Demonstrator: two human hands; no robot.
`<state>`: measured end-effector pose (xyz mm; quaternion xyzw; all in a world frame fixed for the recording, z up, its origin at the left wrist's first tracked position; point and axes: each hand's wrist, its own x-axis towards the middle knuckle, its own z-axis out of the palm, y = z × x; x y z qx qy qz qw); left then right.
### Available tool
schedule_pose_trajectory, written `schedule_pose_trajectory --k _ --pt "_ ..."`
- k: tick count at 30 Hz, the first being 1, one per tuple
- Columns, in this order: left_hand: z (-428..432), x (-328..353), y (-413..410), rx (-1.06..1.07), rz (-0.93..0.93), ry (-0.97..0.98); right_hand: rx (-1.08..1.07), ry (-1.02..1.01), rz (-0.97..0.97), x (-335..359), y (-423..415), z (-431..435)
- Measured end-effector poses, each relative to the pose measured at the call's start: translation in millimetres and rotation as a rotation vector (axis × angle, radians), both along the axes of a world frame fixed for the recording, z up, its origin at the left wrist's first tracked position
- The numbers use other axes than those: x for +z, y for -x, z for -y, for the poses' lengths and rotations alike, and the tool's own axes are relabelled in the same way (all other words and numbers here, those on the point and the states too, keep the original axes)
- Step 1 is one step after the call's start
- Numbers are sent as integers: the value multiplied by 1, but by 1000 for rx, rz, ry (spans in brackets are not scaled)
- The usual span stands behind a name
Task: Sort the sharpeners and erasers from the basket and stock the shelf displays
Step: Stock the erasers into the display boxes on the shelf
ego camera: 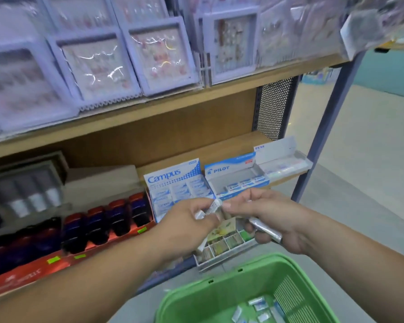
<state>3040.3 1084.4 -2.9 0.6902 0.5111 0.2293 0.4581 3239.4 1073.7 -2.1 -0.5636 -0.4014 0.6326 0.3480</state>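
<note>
My left hand (191, 216) pinches a small white wrapped eraser (211, 206) in front of the Campus eraser box (177, 185). My right hand (268, 217) touches that eraser's end with thumb and forefinger, and its curled lower fingers grip a stack of wrapped erasers (265, 229). Behind the hands stand the Pilot eraser box (237, 177) and a white display box (282, 159). Below my arms, the green basket (196, 299) holds several loose white and blue erasers (259, 307). A compartment tray of small items (224, 243) sits under my hands, partly hidden.
A red display of dark sharpeners (98, 224) fills the shelf's left side, with a grey box of white cups (30, 190) behind it. The upper shelf (219, 89) carries framed packs. A blue-grey upright post (324, 127) bounds the shelf on the right, with floor beyond.
</note>
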Motion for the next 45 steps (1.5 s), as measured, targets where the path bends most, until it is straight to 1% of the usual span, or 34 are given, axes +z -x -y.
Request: schedule_pose_trajectory --k 1,3,5,10,12,15,18,23,26,28,31,34,40,45 --pt "-3 -1 -2 -23 4 -13 -12 1 -36 -1 1 -2" --pt "-8 -2 -7 -65 8 -28 -23 10 -46 -8 1 -9" --pt "-16 -6 -11 -119 -20 -56 -37 22 -51 -16 -3 -15" --pt "-47 -23 -16 -247 -129 -185 -40 58 -194 -31 -10 -30" --pt "-56 -25 -18 -277 -143 -207 -52 58 -213 -36 -13 -35" --pt "-63 -32 -21 -286 -169 -236 -63 46 -221 -42 -14 -43" --pt "-66 -36 -23 -236 -98 -274 -72 22 -229 -45 -13 -48" --pt "-68 -33 -22 -246 4 -226 34 26 -228 -41 -18 -45" --pt "-66 -24 -21 -247 81 -142 -14 17 -220 -40 -22 -43" --pt "-66 -21 -17 -205 91 -98 -44 28 -215 -39 -25 -41" --pt "-68 -24 -14 -121 87 -25 -27 30 -198 -37 -27 -38" --pt "-70 -26 -16 -28 156 68 -27 22 -165 -35 -26 -39" --pt "-73 -26 -17 51 163 128 -52 26 -44 -39 -26 -40" --pt "-74 -26 -25 -20 69 70 -10 15 -27 -40 -27 -39"
